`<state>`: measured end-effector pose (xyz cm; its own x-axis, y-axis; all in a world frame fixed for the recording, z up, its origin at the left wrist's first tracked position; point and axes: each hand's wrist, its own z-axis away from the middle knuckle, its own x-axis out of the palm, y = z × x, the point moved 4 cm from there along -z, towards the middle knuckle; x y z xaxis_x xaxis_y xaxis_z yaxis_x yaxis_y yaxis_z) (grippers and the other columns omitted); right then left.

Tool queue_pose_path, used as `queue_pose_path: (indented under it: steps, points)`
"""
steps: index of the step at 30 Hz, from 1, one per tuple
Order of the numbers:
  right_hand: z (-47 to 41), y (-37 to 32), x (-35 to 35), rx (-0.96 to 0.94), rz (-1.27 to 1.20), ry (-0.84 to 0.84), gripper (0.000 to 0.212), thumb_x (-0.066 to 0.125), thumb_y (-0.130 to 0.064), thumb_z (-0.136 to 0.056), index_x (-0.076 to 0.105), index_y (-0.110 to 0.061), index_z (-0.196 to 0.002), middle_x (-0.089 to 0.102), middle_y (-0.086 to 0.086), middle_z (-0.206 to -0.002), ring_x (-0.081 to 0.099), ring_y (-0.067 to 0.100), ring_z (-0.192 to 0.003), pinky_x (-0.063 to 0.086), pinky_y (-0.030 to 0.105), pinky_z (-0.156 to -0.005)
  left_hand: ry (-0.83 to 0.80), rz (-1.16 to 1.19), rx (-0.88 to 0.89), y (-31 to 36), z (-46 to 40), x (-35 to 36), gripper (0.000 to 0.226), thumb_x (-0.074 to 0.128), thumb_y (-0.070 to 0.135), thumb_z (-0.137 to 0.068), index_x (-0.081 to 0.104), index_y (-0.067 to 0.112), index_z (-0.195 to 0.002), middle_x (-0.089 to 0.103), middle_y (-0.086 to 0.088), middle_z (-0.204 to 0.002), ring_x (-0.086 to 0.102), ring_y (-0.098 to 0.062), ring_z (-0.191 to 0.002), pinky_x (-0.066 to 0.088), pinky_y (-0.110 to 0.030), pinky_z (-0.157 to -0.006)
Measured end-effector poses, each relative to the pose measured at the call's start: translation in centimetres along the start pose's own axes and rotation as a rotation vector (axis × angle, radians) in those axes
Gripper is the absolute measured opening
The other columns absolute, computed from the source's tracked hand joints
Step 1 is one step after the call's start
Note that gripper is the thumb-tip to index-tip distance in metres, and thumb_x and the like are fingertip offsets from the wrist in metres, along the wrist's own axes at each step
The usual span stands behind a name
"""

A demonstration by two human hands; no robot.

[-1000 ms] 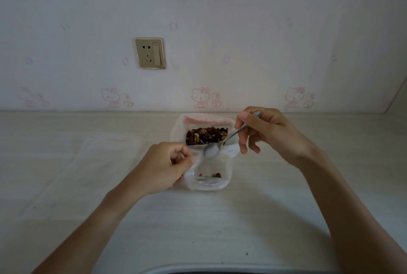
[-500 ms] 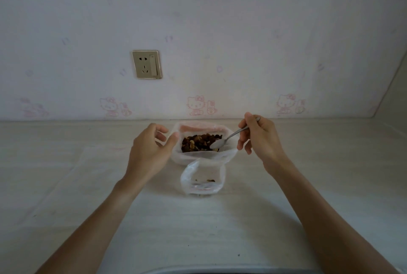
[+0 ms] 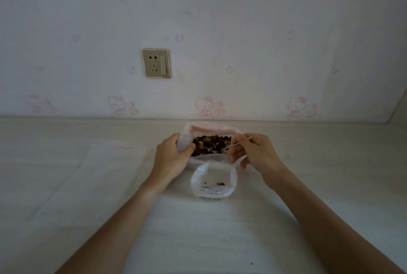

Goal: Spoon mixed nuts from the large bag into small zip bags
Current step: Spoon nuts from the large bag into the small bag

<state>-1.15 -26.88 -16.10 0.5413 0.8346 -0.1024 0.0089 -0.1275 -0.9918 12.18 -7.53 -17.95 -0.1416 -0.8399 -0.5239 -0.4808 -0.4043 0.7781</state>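
Left hand curled around the left edge of the large bag, right hand pinching a spoon dipped into the nuts, small bag standing open just in front

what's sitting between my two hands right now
In the head view, the large bag of mixed nuts lies between the left hand and right hand.

Both forearms are bare up to the frame's lower edge, with no sleeve, watch, bracelet or ring showing on the left hand or the right hand, and the nails that show are short and unpainted.
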Motion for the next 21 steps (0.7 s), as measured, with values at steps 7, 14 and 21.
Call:
queue_pose_path:
  steps: [7,14,21]
  points:
    - [0.2,0.2,-0.4,0.095,-0.109,0.001,0.027,0.055,-0.02,-0.105,0.07,0.002,-0.101,0.078,0.017,-0.083,0.072,0.025,-0.061,0.051,0.028,-0.046,0.002,0.145,0.048,0.3,0.5,0.1,0.021,0.07,0.032,-0.095,0.07,0.015,-0.083,0.071,-0.005,-0.076,0.064,-0.019,-0.068,0.044,-0.029,-0.062]
    - [-0.2,0.4,-0.9,0.069,-0.126,0.091,0.027,0.052,-0.016,-0.107,0.068,0.004,-0.1,0.076,0.019,-0.077,0.072,0.027,-0.055,0.051,0.03,-0.04,0.015,0.153,0.104,0.5,0.5,0.0,0.011,0.07,0.027,-0.096,0.072,0.026,-0.085,0.071,0.002,-0.073,0.061,-0.011,-0.063,0.04,-0.015,-0.057]
    - [-0.1,0.3,-1.0,0.093,-0.229,0.078,0.027,0.049,-0.016,-0.108,0.066,0.004,-0.105,0.077,0.021,-0.083,0.072,0.027,-0.06,0.052,0.03,-0.044,0.069,0.078,0.168,0.7,0.5,-0.5,0.013,0.064,0.039,-0.1,0.073,0.031,-0.095,0.07,0.024,-0.075,0.065,0.007,-0.076,0.042,-0.006,-0.062]
